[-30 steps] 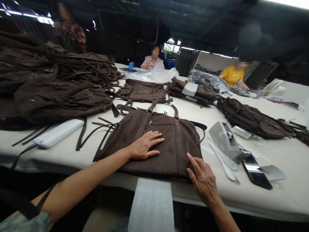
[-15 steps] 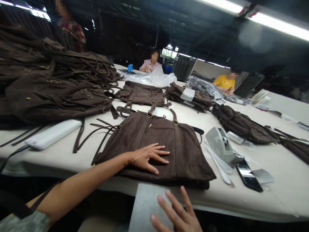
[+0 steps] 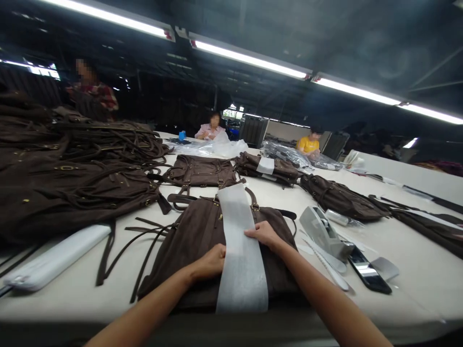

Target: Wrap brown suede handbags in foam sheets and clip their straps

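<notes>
White strip (image 3: 242,274): matt, pale and smooth, running lengthwise through the lower centre of the frame, over the front of the bag and up across the handles.
Left hand (image 3: 213,261): holding the white strip by its left edge in narrow, curled fingers; tips hidden.
Right hand (image 3: 265,234): holding the opposite edge a little higher in the frame, with narrow fingers and an index tip on top.
Dark brown bag (image 3: 177,250): lying at lower centre, by the near table edge; suede-like, seamed, with brass-coloured fittings, a zip pull (image 3: 220,218), handles (image 3: 255,205) and loose straps (image 3: 152,231) trailing left.
White table (image 3: 415,260): pale, spanning the frame's width.
Long white case (image 3: 61,260): lying lower left, with a dark cord.
Phone (image 3: 369,272): lying dark and glossy at lower right, just beside a grey tape dispenser (image 3: 321,236).
Pile of brown bags (image 3: 94,180): heaped along the left.
3 more brown bags (image 3: 267,168): lying from centre to right.
Clear plastic (image 3: 229,147): crumpled beyond.
3 co-workers (image 3: 210,131): upper left, upper centre and right of centre.
Tube lights (image 3: 249,59): slanting across the top, lit.
</notes>
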`<state>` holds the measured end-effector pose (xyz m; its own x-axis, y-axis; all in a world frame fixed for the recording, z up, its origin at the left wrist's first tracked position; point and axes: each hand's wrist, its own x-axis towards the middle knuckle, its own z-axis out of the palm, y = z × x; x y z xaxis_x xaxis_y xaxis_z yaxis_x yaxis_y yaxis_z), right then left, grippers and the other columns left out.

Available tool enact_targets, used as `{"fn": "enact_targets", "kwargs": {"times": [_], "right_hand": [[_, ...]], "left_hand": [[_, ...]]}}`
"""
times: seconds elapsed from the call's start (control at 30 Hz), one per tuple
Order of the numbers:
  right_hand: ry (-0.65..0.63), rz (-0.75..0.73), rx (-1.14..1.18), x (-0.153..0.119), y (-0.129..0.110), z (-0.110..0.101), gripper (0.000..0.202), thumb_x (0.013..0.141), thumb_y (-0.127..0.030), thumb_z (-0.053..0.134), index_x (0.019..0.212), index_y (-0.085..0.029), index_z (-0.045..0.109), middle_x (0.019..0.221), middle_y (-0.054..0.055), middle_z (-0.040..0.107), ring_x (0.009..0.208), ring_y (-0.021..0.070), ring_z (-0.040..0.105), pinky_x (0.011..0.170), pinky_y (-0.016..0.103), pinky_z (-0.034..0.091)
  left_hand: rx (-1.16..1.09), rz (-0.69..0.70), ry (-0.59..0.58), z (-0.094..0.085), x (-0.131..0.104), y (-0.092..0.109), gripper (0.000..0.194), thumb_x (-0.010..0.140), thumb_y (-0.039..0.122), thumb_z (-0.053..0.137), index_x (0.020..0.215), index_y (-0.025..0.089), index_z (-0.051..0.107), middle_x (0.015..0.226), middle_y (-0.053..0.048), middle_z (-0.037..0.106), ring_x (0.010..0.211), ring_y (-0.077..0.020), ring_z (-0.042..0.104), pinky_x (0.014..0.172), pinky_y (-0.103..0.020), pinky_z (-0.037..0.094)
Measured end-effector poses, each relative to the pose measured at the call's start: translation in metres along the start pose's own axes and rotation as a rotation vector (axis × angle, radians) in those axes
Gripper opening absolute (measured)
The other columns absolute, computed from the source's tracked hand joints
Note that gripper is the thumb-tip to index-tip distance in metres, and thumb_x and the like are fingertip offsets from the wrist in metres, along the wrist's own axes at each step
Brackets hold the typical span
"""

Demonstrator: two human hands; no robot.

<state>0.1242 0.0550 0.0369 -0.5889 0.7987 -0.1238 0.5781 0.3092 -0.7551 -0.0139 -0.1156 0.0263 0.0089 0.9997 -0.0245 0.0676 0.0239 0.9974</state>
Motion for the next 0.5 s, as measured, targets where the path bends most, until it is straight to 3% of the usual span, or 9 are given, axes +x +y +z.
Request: {"fn": "enact_targets", "kwargs": {"times": [0.13,0.2,0.27,0.4,0.5], "right_hand": [[0.151,-0.031,0.010,0.003,0.017,0.015,0.028,0.082,-0.035,0.058,0.065,-0.012,0.062,0.059,0.001,0.059,0.052,0.0111,0.050,0.048,0.021,0.033],[0.230,-0.051,-0.013,-0.001,0.017,0.018,0.026,0.082,-0.035,0.059,0.067,-0.014,0.061,0.065,0.002,0.062,0.060,0.0137,0.055,0.054,0.021,0.036],[0.275,-0.067,-0.120,-0.002,0.013,0.021,0.021,0.082,-0.035,0.060,0.075,-0.016,0.062,0.071,0.003,0.065,0.069,0.0168,0.059,0.060,0.023,0.038],[0.173,-0.101,-0.484,0.002,-0.002,0.027,0.023,0.085,-0.037,0.058,0.100,-0.020,0.061,0.088,0.008,0.069,0.086,0.0250,0.065,0.072,0.030,0.042],[0.036,-0.141,-0.517,0.011,-0.010,0.024,0.023,0.082,-0.032,0.061,0.101,-0.019,0.062,0.097,0.011,0.069,0.093,0.0274,0.065,0.074,0.033,0.045]], "left_hand": [[-0.401,-0.066,0.273,-0.006,0.016,-0.006,0.035,0.077,0.044,0.058,0.095,0.014,0.063,0.085,-0.009,0.070,0.080,-0.0201,0.067,0.077,-0.032,0.054],[-0.388,-0.110,0.293,-0.008,0.024,-0.009,0.046,0.080,0.055,0.055,0.102,0.014,0.060,0.091,-0.012,0.070,0.082,-0.0211,0.068,0.076,-0.033,0.054],[-0.233,-0.151,0.325,-0.009,0.035,-0.012,0.054,0.075,0.060,0.060,0.104,0.014,0.059,0.096,-0.013,0.069,0.083,-0.0233,0.068,0.072,-0.034,0.054],[-0.044,-0.199,0.411,-0.017,0.069,-0.015,0.048,0.059,0.041,0.079,0.095,0.012,0.064,0.092,-0.012,0.071,0.085,-0.0269,0.067,0.071,-0.033,0.053],[0.041,-0.222,0.436,-0.029,0.096,-0.015,0.032,0.052,0.025,0.080,0.078,0.011,0.067,0.077,-0.010,0.071,0.081,-0.0296,0.067,0.070,-0.034,0.051]]}}
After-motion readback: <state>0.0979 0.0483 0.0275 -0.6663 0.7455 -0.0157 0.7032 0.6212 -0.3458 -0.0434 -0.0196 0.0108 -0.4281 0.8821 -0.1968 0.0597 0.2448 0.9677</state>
